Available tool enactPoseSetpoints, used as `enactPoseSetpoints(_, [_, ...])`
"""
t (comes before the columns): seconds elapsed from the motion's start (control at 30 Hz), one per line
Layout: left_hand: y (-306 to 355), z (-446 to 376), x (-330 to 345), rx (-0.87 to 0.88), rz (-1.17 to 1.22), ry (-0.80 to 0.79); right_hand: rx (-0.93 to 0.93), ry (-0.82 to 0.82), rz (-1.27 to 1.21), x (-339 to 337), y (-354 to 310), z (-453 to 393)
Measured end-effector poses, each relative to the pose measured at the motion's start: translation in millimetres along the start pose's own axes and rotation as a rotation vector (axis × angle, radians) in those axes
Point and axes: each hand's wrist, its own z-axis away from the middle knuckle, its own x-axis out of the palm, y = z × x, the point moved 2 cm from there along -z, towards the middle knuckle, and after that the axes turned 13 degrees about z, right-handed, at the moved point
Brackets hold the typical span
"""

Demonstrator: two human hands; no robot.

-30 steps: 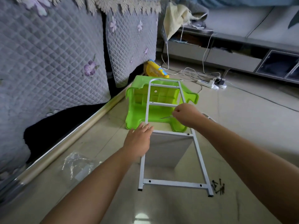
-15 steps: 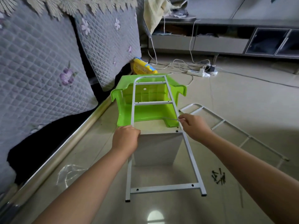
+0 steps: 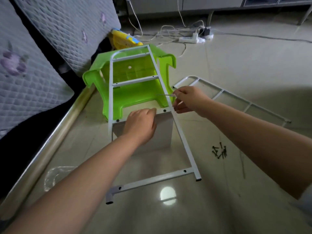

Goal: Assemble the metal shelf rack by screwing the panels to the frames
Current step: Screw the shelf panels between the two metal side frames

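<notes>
- A white metal frame [image 3: 178, 125] shaped like a ladder lies flat over an upright white panel [image 3: 164, 132], its far end resting on a green plastic stool [image 3: 133, 92] tipped on its side.
- The left hand [image 3: 141, 126] lies on the frame's crossbar where it meets the panel's top edge, fingers curled down over it.
- The right hand [image 3: 189, 100] is at the frame's right rail, its fingertips pinching a thin metal tool [image 3: 164, 94] that points left across the stool.
- A second frame [image 3: 219, 92] lies flat on the tiled floor [image 3: 236, 65] to the right, well apart from the hands.
- A small heap of dark screws [image 3: 219, 152] sits on the floor just right of the first frame's rail.
- A crumpled clear plastic bag [image 3: 54, 178] lies on the left.
</notes>
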Motion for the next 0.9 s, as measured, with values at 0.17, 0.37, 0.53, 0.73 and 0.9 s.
enactPoseSetpoints(0.17, [12.3,-20.9,10.4,0.063,0.166,0.113,-0.026,0.022,-0.051,-14.5,20.7,-12.5])
enactPoseSetpoints(0.37, [35.7,-50.9,13.2,-0.19,0.138,-0.039,0.117,0.172,-0.046,-34.5,80.2,-18.7])
enactPoseSetpoints(0.53, [48.5,-71.5,16.0,-0.464,0.171,-0.117,0.374,0.102,0.313,-21.8,168.8,-17.9])
enactPoseSetpoints(0.73, [57.1,-86.8,24.4,-0.546,0.127,-0.147,0.36,0.008,0.635,13.6,230.4,12.6])
enactPoseSetpoints(0.9, [55.2,-83.4,28.2,-0.526,0.147,-0.132,0.341,0.121,0.766,15.4,263.1,52.1])
